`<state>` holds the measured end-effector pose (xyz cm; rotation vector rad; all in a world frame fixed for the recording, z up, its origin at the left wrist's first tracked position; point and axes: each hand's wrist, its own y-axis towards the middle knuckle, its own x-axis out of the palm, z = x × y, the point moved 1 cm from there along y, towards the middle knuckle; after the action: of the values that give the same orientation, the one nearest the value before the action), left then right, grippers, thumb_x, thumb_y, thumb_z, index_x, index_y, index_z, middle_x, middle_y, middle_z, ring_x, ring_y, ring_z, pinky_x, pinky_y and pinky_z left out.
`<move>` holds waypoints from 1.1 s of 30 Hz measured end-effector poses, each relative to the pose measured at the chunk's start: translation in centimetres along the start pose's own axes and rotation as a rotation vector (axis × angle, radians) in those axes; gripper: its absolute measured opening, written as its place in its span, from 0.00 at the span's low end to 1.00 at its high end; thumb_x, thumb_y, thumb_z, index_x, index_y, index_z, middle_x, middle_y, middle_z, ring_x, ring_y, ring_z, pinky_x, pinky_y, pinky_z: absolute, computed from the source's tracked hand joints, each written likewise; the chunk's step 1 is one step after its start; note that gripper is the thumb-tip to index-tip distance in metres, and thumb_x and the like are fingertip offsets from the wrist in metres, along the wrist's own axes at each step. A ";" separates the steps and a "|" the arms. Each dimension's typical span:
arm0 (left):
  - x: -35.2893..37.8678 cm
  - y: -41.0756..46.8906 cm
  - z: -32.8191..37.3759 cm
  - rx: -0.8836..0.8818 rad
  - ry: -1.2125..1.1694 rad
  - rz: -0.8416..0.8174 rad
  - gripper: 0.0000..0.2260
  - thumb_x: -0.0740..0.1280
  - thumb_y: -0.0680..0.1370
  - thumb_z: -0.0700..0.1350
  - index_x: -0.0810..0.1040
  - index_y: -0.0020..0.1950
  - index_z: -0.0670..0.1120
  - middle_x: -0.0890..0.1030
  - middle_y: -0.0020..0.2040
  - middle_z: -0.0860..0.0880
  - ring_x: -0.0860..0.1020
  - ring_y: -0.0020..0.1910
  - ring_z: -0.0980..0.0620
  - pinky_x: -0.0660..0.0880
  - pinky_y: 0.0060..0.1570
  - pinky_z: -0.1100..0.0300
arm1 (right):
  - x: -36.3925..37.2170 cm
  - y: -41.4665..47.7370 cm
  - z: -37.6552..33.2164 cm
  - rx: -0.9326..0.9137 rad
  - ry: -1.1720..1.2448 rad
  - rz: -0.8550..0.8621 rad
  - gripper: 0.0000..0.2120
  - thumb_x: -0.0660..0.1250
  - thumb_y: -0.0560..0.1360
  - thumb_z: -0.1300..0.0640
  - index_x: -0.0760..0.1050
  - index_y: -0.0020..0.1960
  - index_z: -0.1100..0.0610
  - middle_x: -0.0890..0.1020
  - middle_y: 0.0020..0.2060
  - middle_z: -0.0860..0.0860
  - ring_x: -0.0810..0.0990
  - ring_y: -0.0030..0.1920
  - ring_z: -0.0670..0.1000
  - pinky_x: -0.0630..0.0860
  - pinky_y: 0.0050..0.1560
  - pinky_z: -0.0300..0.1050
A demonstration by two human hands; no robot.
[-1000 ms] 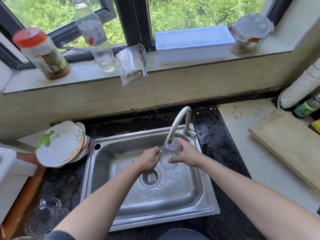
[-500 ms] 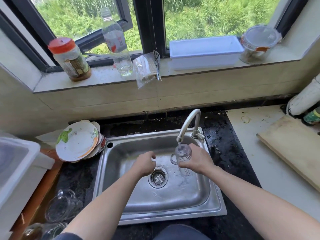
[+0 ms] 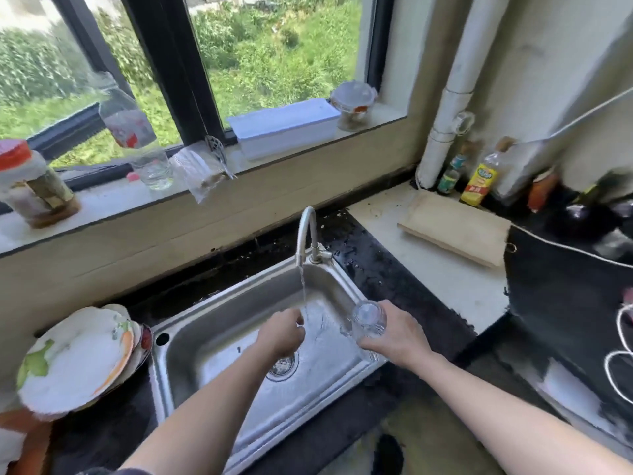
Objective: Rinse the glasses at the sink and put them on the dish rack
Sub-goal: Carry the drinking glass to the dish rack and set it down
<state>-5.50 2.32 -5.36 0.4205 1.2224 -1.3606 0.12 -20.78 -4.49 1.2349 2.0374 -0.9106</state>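
My right hand (image 3: 397, 334) grips a clear glass mug (image 3: 368, 320) over the right side of the steel sink (image 3: 191, 365), its base turned up toward the camera. The mug is to the right of the water stream running from the curved faucet (image 3: 305, 234). My left hand (image 3: 282, 334) hangs over the drain (image 3: 284, 363) with its fingers curled and nothing in it, close to the stream. No dish rack is in view.
A stack of plates (image 3: 78, 354) leans left of the sink. A wooden cutting board (image 3: 455, 228) lies on the right counter, with bottles (image 3: 478, 180) behind it. Jars, a bottle and a white box (image 3: 284, 128) stand on the windowsill.
My right hand has moved the mug out from under the faucet to the right. The left hand stays over the drain. The camera has swung right; the glasses at lower left are out of view.
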 end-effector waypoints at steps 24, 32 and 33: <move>30.0 -27.1 46.5 0.896 0.300 -0.384 0.12 0.57 0.77 0.44 0.77 0.57 0.47 0.81 0.54 0.45 0.78 0.52 0.45 0.75 0.50 0.57 | -17.5 -49.7 36.7 0.789 0.213 0.702 0.35 0.77 0.61 0.39 0.71 0.63 0.51 0.81 0.54 0.46 0.80 0.55 0.51 0.75 0.50 0.44; 38.4 -36.2 60.0 1.115 0.403 -0.447 0.13 0.56 0.78 0.44 0.77 0.58 0.47 0.79 0.56 0.42 0.77 0.55 0.41 0.75 0.54 0.53 | -22.1 -63.2 46.7 1.001 0.312 0.920 0.22 0.76 0.61 0.41 0.70 0.48 0.45 0.79 0.42 0.43 0.77 0.41 0.43 0.73 0.38 0.42; 39.3 -36.8 61.7 1.140 0.406 -0.452 0.12 0.56 0.78 0.44 0.77 0.56 0.47 0.80 0.55 0.42 0.77 0.54 0.41 0.76 0.53 0.52 | -22.8 -64.1 48.0 1.021 0.316 0.946 0.21 0.76 0.61 0.42 0.70 0.48 0.45 0.79 0.42 0.42 0.76 0.41 0.40 0.71 0.37 0.41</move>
<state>-21.94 -77.69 0.31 1.3139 0.7425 -2.3985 -42.72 -92.03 0.41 2.6574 0.7934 -1.2933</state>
